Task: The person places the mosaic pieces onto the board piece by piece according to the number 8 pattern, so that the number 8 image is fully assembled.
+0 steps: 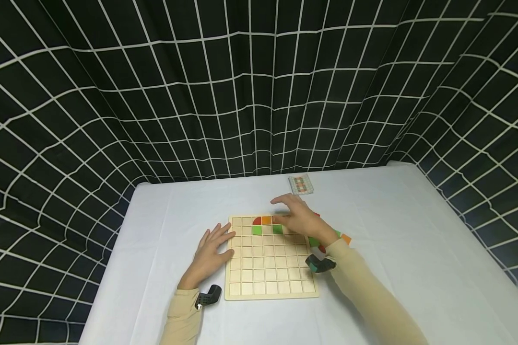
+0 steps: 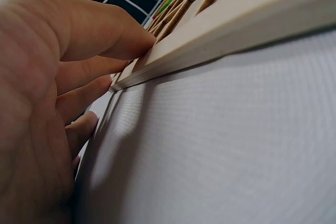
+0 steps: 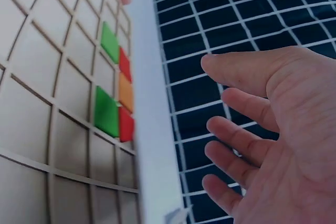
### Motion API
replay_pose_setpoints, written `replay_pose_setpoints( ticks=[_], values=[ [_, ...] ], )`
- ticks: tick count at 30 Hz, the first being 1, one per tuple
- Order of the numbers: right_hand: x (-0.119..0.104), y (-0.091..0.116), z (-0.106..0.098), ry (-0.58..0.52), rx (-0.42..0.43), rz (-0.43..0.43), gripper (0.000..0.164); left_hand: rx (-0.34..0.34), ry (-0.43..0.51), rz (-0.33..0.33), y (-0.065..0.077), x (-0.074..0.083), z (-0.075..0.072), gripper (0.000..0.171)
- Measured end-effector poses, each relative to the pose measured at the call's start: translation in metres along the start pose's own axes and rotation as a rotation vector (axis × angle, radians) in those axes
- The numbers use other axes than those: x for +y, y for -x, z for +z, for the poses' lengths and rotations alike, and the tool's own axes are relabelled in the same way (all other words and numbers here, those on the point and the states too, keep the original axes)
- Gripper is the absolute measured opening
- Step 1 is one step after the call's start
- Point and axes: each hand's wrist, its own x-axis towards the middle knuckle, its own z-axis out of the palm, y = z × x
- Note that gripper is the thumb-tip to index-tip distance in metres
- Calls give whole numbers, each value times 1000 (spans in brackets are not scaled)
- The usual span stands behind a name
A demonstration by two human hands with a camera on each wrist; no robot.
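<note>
A square wooden grid board (image 1: 271, 295) lies on the table. Near its far edge, cells hold a red quarter-round piece (image 1: 257, 221), an orange tile (image 1: 266, 220) and green tiles (image 1: 257, 230); the right wrist view also shows a second red piece (image 3: 126, 124). My right hand (image 1: 300, 215) is above the board's far right part, fingers spread apart, with nothing in its grasp in the right wrist view. At the board's left edge rests my left hand (image 1: 209, 258), fingers extended. Its thumb and fingertips touch the wooden rim (image 2: 210, 45) in the left wrist view.
Loose pieces lie right of the board, partly under my right forearm, among them an orange one (image 1: 347, 238) and a green one (image 1: 313, 242). A small stack of patterned cards (image 1: 300, 184) is near the table's far edge. A black gridded curtain (image 1: 259, 96) stands behind.
</note>
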Motion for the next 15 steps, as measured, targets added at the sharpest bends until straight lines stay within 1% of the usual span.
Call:
replay_pose_setpoints(
  ticks=[4, 8, 11, 15],
  values=[
    [-3, 7, -9, 0, 11, 8, 41, -1, -4, 6, 0, -1, 0, 53],
    [-3, 14, -16, -5, 43, 21, 35, 2, -6, 9, 0, -3, 1, 53],
    [-2, 20, -22, 3, 64, 37, 36, -1, -9, 4, 0, -3, 1, 53],
    [0, 28, -30, 37, 72, 21, 35, -2, -10, 1, 0, -2, 1, 53]
  ],
)
